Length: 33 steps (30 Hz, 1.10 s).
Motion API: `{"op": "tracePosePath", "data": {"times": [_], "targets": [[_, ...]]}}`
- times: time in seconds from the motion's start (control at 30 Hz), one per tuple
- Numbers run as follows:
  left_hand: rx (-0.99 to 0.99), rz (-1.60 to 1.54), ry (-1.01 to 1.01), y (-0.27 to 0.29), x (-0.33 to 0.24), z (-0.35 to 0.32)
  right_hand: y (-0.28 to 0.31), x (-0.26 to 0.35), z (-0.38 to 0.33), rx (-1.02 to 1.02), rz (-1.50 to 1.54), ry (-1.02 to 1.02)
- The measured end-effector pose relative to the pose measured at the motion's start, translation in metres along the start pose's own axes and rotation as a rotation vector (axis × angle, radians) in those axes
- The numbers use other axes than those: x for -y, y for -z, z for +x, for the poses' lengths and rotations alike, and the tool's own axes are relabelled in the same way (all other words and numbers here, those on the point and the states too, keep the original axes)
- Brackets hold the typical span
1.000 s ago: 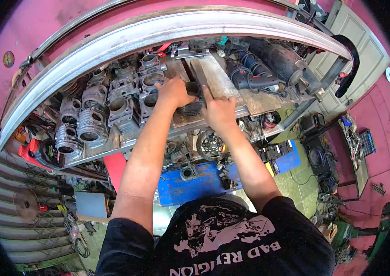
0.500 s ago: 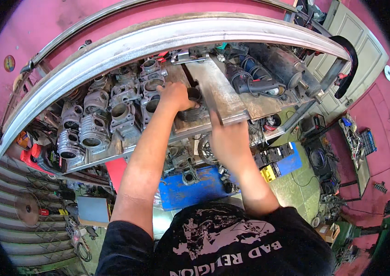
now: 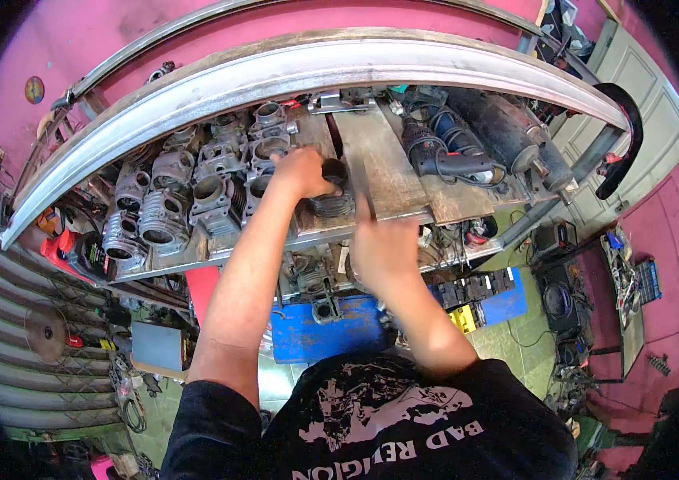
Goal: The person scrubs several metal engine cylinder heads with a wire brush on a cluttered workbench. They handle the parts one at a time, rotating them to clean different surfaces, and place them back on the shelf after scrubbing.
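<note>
My left hand (image 3: 301, 172) grips the rim of a dark finned engine cylinder (image 3: 333, 205) that stands on the wooden shelf with its round bore facing up. Closed around a long, narrow dark tool is my right hand (image 3: 387, 254). That tool (image 3: 359, 188) points up and away beside the cylinder's right side; motion smears it, so its kind and whether it touches the cylinder cannot be made out. Close to my left hand are several grey engine cylinders (image 3: 210, 194) in rows.
A corded power drill (image 3: 458, 164) and a dark exhaust canister (image 3: 507, 140) lie on the shelf's right part. A pale curved-looking beam (image 3: 315, 60) crosses above the shelf. Below it are more engine parts (image 3: 325, 306) and a blue panel (image 3: 323, 332).
My right hand with the narrow tool has shifted slightly left and nearer to me. My left hand stays on the cylinder. The whole view has moved a little.
</note>
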<state>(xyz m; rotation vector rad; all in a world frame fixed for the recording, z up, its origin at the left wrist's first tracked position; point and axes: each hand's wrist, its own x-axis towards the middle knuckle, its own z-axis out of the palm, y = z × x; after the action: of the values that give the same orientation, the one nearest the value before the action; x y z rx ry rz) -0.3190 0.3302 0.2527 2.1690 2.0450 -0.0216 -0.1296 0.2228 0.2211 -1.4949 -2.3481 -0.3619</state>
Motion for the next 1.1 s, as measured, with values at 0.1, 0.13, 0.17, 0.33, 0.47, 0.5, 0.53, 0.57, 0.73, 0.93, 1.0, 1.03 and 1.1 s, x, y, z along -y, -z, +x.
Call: {"op": "tracePosePath", "data": {"times": [0.1,0.13,0.17,0.33,0.47,0.5,0.53,0.57,0.73,0.93,1.0,1.03,1.1], "targets": [[0.022,-0.001,-0.016,0.007,-0.023,0.002,-0.043,-0.030,0.059,0.136,0.186,-0.088],[0.027,0.007,0.021,0.008,-0.015,0.002,-0.026,-0.021,0.058,0.180,0.165,-0.052],[0.011,-0.017,0.033,0.004,-0.009,0.001,-0.006,-0.013,0.043,0.223,0.142,-0.016],[-0.027,-0.052,0.057,-0.011,0.002,0.001,0.009,-0.014,-0.037,0.005,0.020,0.149],[0.001,0.007,0.047,-0.007,-0.011,0.006,-0.061,-0.060,0.054,-0.030,0.238,0.040],[0.015,0.033,0.039,-0.005,-0.012,0.009,-0.063,-0.072,0.066,0.002,0.316,0.026],[-0.007,0.010,0.019,-0.006,-0.011,0.009,-0.059,-0.084,0.069,0.047,0.388,0.033],[0.018,0.021,-0.014,-0.006,-0.009,0.012,-0.052,-0.101,0.069,0.091,0.458,0.038],[0.079,0.113,-0.241,0.007,0.002,0.005,0.018,-0.125,0.016,0.250,0.455,0.118],[-0.112,0.202,-0.173,-0.002,-0.014,-0.009,0.008,-0.115,-0.026,-0.090,0.427,0.180],[-0.227,0.083,-0.066,-0.014,-0.027,-0.033,-0.016,-0.112,-0.013,-0.039,0.460,0.133],[-0.198,0.099,-0.049,-0.013,-0.034,-0.039,-0.017,-0.106,-0.005,-0.005,0.478,0.109],[-0.139,0.127,-0.011,-0.011,-0.051,-0.049,-0.011,-0.100,0.014,0.185,0.479,0.048]]}}
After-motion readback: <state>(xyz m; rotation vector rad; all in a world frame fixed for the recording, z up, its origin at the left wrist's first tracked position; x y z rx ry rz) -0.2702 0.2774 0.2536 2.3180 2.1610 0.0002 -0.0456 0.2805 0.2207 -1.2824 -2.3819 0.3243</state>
